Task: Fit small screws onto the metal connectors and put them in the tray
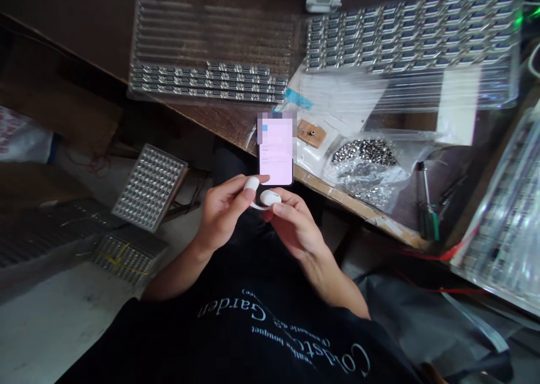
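- While the left hand (219, 212) has thumb and finger closed on one rounded end of a white curved device (270, 197), the right hand (295, 218) is clamped on its other end; device held between both hands
- Phone (276, 167), screen lit, just beyond the hands at the table edge; whether the left hand touches it cannot be told
- Table (84, 13), dark top, worn edge, ahead of both hands
- Clear ribbed tray (211, 35), beyond the left hand, metal connectors (211, 86) in the rows nearest the hands
- Second ribbed tray (413, 86), beyond and right of the right hand, connectors in its far rows
- Plastic bag (367, 176) of small metal parts, near the right hand, on its right
- Brown piece (307, 135) bearing a small ring (313, 132), ahead of the right hand, between phone and bag
- Screwdriver (428, 218), green-handled, farther right of the right hand
- Stacked trays (498, 215), far right of the right hand, blurred
- Filled tray (149, 187), left of the left hand, off the table; yellow-tied bundle (126, 257) just beside it
- Pale floor (50, 328), left of the left forearm
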### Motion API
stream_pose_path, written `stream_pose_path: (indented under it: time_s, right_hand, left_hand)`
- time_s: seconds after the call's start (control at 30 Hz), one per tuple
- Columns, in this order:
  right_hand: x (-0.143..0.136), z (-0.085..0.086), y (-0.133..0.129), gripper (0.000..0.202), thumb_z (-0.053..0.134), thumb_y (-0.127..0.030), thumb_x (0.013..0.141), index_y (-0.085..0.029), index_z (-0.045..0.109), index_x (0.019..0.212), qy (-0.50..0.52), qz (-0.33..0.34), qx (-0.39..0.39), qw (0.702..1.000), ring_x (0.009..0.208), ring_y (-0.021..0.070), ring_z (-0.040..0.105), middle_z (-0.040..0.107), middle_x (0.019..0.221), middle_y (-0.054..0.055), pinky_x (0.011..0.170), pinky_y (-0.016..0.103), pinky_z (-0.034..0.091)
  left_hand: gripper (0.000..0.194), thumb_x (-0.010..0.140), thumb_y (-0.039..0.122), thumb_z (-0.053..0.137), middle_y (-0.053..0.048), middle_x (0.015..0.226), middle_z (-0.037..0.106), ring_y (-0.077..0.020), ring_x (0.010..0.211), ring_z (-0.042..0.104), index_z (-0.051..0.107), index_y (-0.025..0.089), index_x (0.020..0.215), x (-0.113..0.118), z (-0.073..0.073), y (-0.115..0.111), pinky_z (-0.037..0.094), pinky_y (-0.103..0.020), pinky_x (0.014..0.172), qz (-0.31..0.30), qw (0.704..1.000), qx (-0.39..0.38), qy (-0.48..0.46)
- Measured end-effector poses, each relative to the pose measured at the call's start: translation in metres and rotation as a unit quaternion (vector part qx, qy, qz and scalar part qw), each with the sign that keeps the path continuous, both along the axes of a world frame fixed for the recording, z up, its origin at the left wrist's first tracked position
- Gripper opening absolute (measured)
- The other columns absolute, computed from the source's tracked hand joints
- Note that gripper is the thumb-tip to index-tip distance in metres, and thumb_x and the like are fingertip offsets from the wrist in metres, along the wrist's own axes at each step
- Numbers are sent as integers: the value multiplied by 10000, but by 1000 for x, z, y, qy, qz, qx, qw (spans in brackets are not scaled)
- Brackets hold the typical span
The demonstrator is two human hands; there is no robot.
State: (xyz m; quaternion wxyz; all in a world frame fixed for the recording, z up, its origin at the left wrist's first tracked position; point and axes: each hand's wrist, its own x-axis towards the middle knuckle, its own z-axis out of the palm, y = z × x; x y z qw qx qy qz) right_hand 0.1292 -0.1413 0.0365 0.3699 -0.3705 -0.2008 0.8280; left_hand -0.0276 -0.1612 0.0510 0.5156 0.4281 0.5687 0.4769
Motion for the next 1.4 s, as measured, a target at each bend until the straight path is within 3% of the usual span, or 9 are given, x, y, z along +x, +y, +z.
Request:
stream_pose_path:
  time_s: [0.43,0.8,1.17,1.4]
  right_hand:
    - [2,-6,-5,311,935,-365,627,-202,736,801,22,-11,-9,1000,611,99,488,660,740,-23,591,238,427]
    - [0,0,-8,295,911,-398,669,-191,741,793,9,-33,-30,999,562,92,418,547,596,-42,554,242,342]
    - [-2,-1,-9,304,933,-380,645,-198,724,770,2,-49,-22,999,580,92,464,627,656,-36,575,237,367]
    - [0,-2,-11,292,936,-377,672,-213,716,772,-26,-68,33,997,621,104,521,622,683,-37,625,247,430]
  left_hand:
    - [392,936,526,673,-41,771,615,-171,715,553,805,192,1090,2,-3,-2,445,-280,660,4,1000,-6,-28]
    - [354,982,477,635,-47,825,651,-160,761,591,767,211,1173,5,-10,-5,498,-236,674,-13,997,16,-74]
    - [315,968,430,670,-37,859,620,-147,779,582,745,228,1197,5,-13,-8,504,-230,715,-25,995,24,-96]
    - [332,950,463,685,-44,856,639,-161,740,588,746,208,1154,8,-13,-7,512,-254,691,-20,995,8,-95]
